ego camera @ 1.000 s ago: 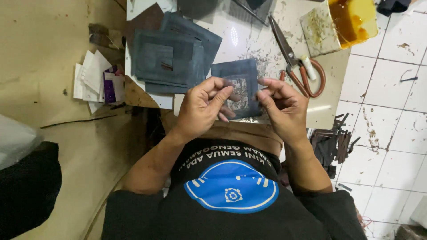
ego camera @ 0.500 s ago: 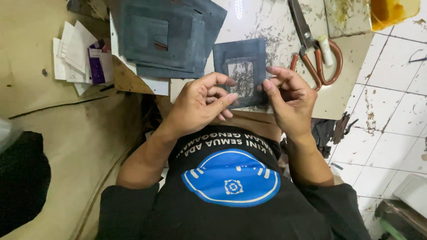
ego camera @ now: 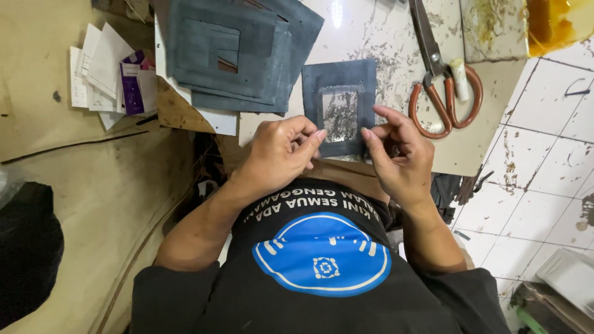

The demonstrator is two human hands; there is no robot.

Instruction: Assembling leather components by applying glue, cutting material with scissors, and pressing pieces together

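On the table edge, our left hand (ego camera: 278, 151) and right hand (ego camera: 396, 158) pinch the dark leather frame piece (ego camera: 340, 105) by its lower edge, scissors (ego camera: 442, 80) alongside.

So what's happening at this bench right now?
A person's left hand and right hand meet at the near edge of a dark grey square piece with a clear window, lying on the speckled white worktop. A stack of similar grey cut pieces lies to its left; orange-handled scissors lie unheld to its right.

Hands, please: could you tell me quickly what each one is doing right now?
Left hand: fingers pinched at the edge of the dark blue frame piece.
Right hand: fingers curled, touching the frame's other edge.
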